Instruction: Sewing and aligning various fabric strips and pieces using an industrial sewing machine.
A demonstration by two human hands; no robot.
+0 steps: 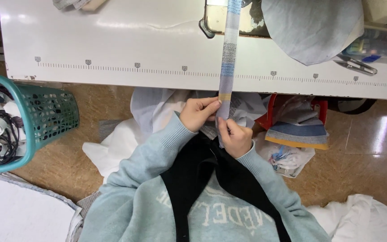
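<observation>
Head camera looks straight down, and I see both hands at the near edge of a white worktable (113,45) with a ruler scale printed along its front. My left hand (198,113) is closed, thumb and fingers pinching a long narrow fabric strip (227,58) just below a yellow band in it. My right hand (234,137) sits just near and right of the left one, also closed on the same strip, holding its lower end against a black apron strap. The two hands are almost touching. The strip is striped in greys, blues and white; it runs taut from the hands up over the table edge and away to the far side, where it passes onto a metal plate (213,20) set in the tabletop.

On the far right of the table lies a grey piece of cloth (312,27), with small thread snips (357,65) just right of it. To the left, on the floor, stands a teal plastic basket (36,116) holding tangled black and white straps. White fabric (126,134) is heaped under the table around my knees, and to the right a folded knit piece (297,132) in blue, grey and yellow rests on a red frame.
</observation>
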